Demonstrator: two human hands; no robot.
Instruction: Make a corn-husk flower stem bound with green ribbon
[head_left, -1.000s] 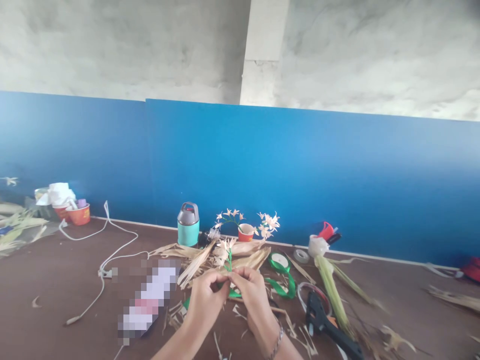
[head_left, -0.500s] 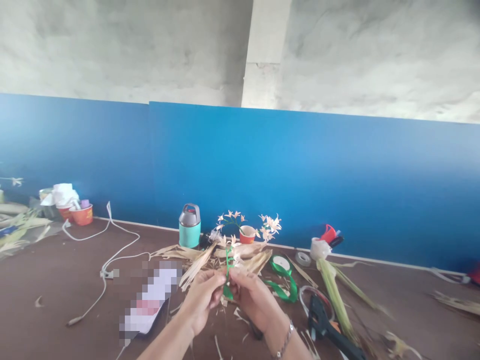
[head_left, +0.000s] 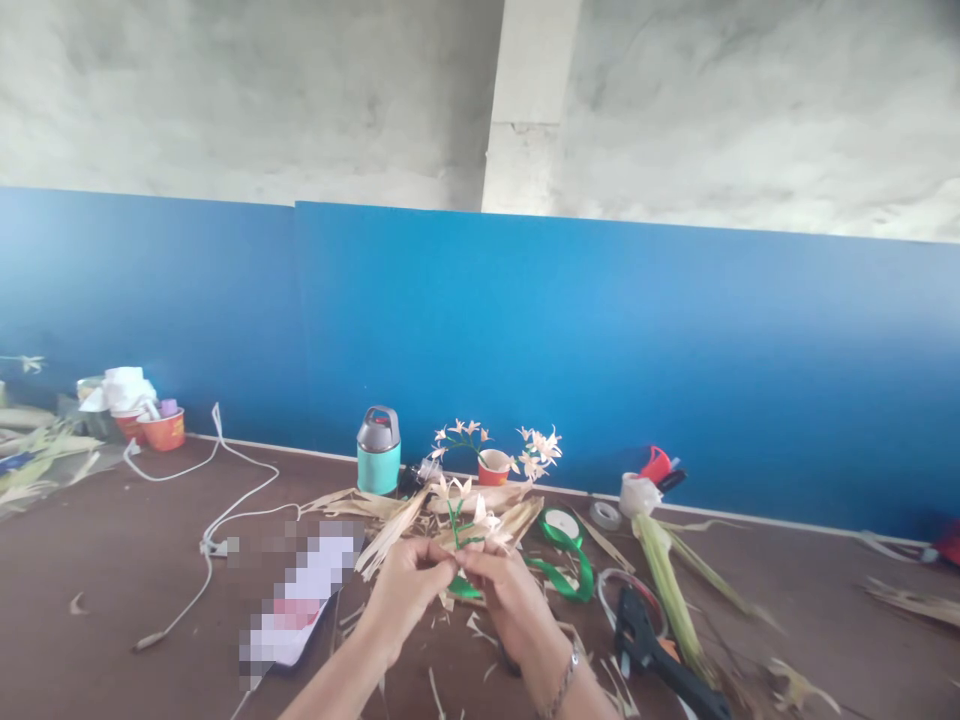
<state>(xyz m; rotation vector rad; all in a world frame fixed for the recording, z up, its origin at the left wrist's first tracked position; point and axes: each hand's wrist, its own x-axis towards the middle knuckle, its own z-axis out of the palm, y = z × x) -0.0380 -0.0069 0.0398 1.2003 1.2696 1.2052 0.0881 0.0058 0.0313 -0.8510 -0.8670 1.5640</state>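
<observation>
1 brown table (head_left: 112,560), strewn with dry husks (head_left: 391,532) just beyond the hands, was backed by 1 blue partition (head_left: 480,320); grey wall (head_left: 262,100) was exposed above. 1 green-stemmed flower sprig (head_left: 454,522) was held between 2 hands, blooms uppermost, pinched at the fingertips of left hand (head_left: 409,590) and right hand (head_left: 511,600). Beyond these were placed 1 turquoise flask (head_left: 379,465) and 1 orange-red cup (head_left: 493,474); rightward, 1 green ribbon roll (head_left: 562,523), 1 tape roll (head_left: 604,515), 1 black glue gun (head_left: 637,630).
</observation>
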